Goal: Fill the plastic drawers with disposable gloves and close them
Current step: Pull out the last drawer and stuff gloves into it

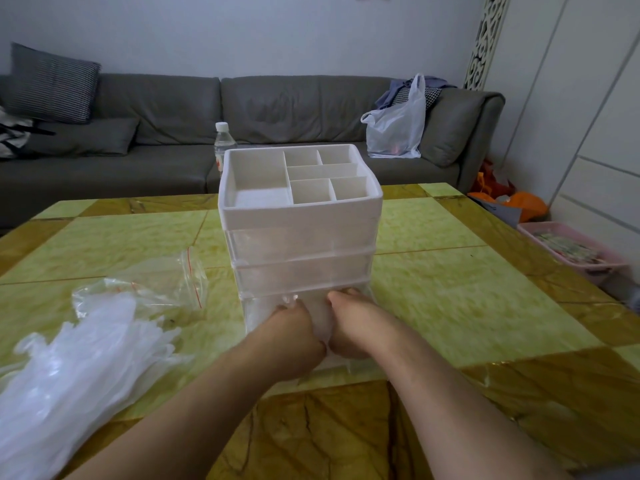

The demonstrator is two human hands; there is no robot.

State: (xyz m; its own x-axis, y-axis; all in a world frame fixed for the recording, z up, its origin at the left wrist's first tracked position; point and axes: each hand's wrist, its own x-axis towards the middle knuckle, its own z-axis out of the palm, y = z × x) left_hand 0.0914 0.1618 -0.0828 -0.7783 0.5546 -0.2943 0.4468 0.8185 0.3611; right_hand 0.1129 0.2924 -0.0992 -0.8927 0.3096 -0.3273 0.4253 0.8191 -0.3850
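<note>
We record soft, even indoor light, moderately dim, with no single source visible. Shadows under the forearms on the surface [485,306] are faint and diffuse. We note mild glare on the glossy tiles at lower right. Wide-angle distortion bends the wall panels [588,133] at the right edge. Overall sharpness is low; both hands and the glove pile [69,368] look slightly smeared.
</note>
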